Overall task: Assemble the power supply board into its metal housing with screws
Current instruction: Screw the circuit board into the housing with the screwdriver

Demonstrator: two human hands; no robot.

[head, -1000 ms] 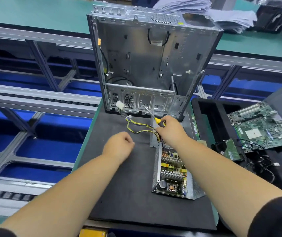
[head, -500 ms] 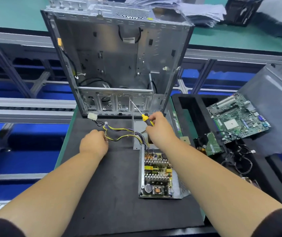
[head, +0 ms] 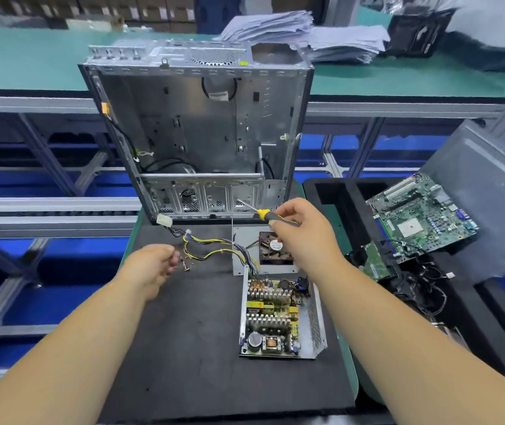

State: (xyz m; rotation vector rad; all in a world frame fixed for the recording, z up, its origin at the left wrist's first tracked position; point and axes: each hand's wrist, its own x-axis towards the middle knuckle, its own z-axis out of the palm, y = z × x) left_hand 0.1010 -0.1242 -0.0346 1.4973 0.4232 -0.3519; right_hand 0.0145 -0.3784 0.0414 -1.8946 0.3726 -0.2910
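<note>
Two bare hands work above a black foam mat (head: 183, 348) that covers the bench. The right hand (head: 303, 237) curls its fingers round the yellow-and-black handle of a screwdriver (head: 265, 215), whose thin steel shaft slants up and to the left, its tip near the lower rail of an open silver computer case (head: 202, 133) standing upright at the mat's far edge. The left hand (head: 153, 268) hangs low near the mat's left edge with its fingers loosely bent; motion blur hides whether they hold anything. Just beside those fingers a few small dark screws (head: 186, 265) lie loose on the mat.

Near the mat's right edge sits the power supply board (head: 271, 317), crowded with finned heat sinks, a yellow transformer, copper coils and dark capacitors, lying flat in a shallow grey metal housing (head: 317, 320) whose perforated right wall stands up. Its long axis runs from the near edge toward the far edge. At the far end, under the right hand, a grey plate carries a dusty black fan (head: 272, 248). A bundle of yellow, black and purple wires (head: 214, 246) leaves the board's far end and trails left to a white plug (head: 164, 221).

Right of the mat, a green motherboard (head: 423, 216) rests tilted on a black foam tray (head: 331, 191)
</note>
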